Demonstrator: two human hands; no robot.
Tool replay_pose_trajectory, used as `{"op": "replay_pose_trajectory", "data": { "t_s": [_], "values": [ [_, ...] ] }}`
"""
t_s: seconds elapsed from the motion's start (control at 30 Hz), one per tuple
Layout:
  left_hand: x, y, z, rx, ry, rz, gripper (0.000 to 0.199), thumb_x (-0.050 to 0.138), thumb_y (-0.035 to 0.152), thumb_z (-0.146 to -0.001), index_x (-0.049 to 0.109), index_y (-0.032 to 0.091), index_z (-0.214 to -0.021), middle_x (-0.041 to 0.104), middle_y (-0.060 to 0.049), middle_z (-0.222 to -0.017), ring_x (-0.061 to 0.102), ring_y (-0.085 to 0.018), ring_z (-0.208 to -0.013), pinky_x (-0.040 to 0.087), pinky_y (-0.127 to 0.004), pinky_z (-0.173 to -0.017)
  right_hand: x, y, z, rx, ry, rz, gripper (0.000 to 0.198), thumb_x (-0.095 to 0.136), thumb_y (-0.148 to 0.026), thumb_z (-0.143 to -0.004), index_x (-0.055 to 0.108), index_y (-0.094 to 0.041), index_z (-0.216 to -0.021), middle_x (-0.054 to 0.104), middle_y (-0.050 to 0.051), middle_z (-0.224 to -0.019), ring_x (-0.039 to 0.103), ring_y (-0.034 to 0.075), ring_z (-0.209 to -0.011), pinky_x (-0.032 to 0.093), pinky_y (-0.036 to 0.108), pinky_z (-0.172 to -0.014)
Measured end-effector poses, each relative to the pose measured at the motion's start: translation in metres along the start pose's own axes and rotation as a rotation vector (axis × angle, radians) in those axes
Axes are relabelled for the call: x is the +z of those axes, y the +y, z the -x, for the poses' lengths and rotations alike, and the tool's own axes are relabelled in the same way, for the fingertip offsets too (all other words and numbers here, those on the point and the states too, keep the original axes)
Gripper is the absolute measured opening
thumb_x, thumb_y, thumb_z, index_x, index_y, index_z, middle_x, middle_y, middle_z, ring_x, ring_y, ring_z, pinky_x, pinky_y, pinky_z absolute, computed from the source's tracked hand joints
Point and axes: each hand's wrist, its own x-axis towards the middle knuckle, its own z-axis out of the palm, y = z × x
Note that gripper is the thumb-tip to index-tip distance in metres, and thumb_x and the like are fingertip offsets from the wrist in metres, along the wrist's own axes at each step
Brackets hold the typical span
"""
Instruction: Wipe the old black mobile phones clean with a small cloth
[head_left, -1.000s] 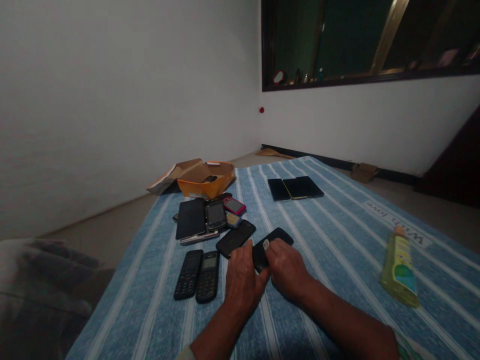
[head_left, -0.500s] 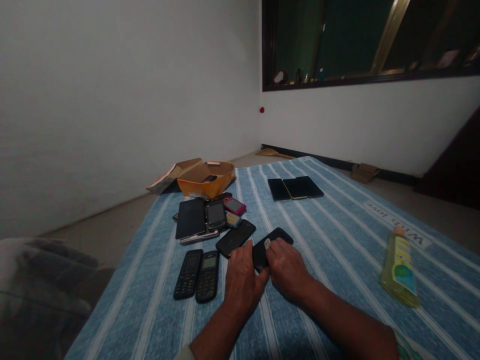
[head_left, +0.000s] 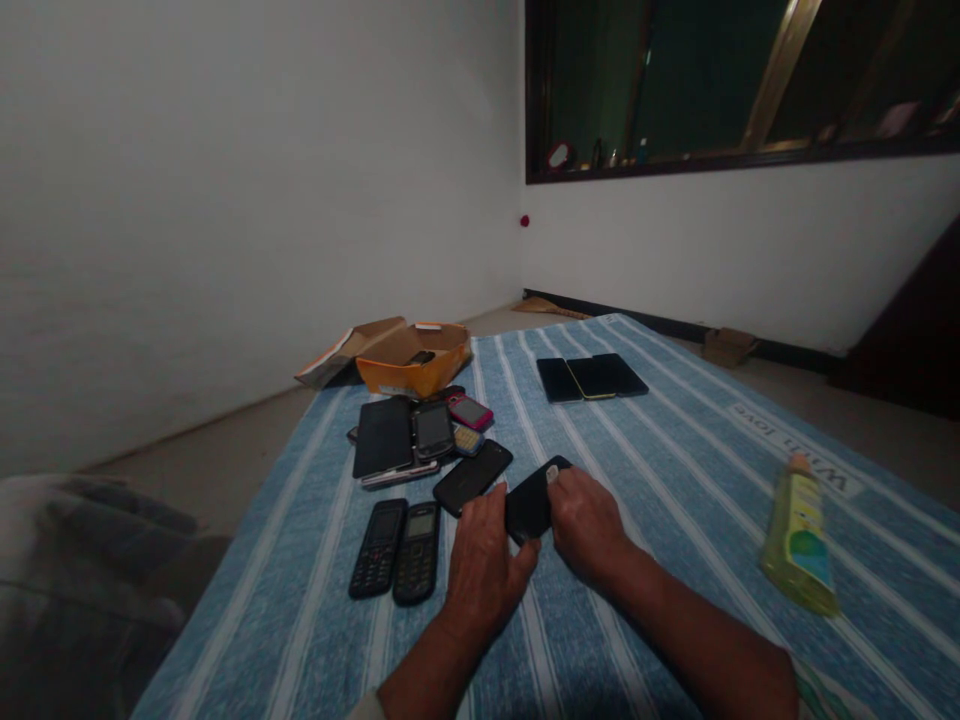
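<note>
A black smartphone [head_left: 529, 503] lies on the blue striped cloth between my two hands. My left hand [head_left: 484, 560] grips its lower left end, thumb along the near edge and fingers at the left side. Bunched over the phone's right part is my right hand [head_left: 589, 520], with a small whitish wad [head_left: 553, 473] showing at its fingertips; its material is too small to tell. Just beyond my left hand lies another black phone [head_left: 472, 477]. Two keypad phones [head_left: 379, 550] sit side by side to the left.
Behind, a pile holds a dark tablet-like slab [head_left: 382, 437], a touchscreen phone [head_left: 433, 430] and a pink phone [head_left: 471, 410]. An open orange box [head_left: 416, 372] stands farther back. Several dark phones [head_left: 592, 377] lie in a row. A yellow-green bottle [head_left: 801, 540] lies at right.
My right hand has slid a little to the right across the phone, carrying the whitish wad and baring more of the black surface. My left hand stays in place.
</note>
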Motion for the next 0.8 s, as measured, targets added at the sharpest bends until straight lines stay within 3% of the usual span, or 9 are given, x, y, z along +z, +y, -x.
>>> {"op": "replay_pose_trajectory", "data": {
  "t_s": [0.23,0.43,0.6,0.8],
  "values": [
    [0.002,-0.003,0.003,0.0,-0.011,0.035,0.061,0.061,0.026,-0.076,0.043,0.009,-0.131,0.061,-0.016,-0.112,0.058,-0.031,-0.104,0.052,-0.049,-0.089,0.01,-0.007,0.002,-0.28,0.078,-0.233,0.017,0.048,-0.008,-0.088,0.063,-0.013,-0.094,0.061,0.01,-0.089,0.051,0.023,-0.088,0.044,0.035,-0.081],
    [0.001,-0.003,0.002,-0.008,-0.012,0.057,0.06,0.059,0.023,-0.075,0.043,0.009,-0.13,0.062,-0.015,-0.111,0.06,-0.03,-0.101,0.054,-0.048,-0.087,0.009,-0.007,-0.006,-0.38,0.055,-0.42,0.017,0.047,-0.006,-0.088,0.062,-0.014,-0.095,0.06,0.009,-0.09,0.051,0.021,-0.089,0.044,0.033,-0.08],
    [0.001,-0.002,0.001,-0.027,-0.014,0.086,0.059,0.059,0.023,-0.074,0.043,0.013,-0.13,0.062,-0.014,-0.112,0.06,-0.029,-0.103,0.053,-0.046,-0.089,0.01,-0.008,-0.012,-0.36,0.057,-0.409,0.017,0.047,-0.01,-0.092,0.063,-0.014,-0.093,0.059,0.007,-0.086,0.051,0.02,-0.084,0.043,0.03,-0.076],
    [-0.001,-0.002,0.0,-0.012,-0.02,0.052,0.059,0.059,0.027,-0.076,0.043,0.012,-0.131,0.062,-0.014,-0.111,0.06,-0.03,-0.103,0.054,-0.047,-0.085,0.013,0.0,-0.023,-0.209,-0.004,-0.287,0.017,0.048,-0.012,-0.093,0.064,-0.016,-0.09,0.061,0.007,-0.09,0.052,0.02,-0.09,0.041,0.029,-0.081]
  ]
}}
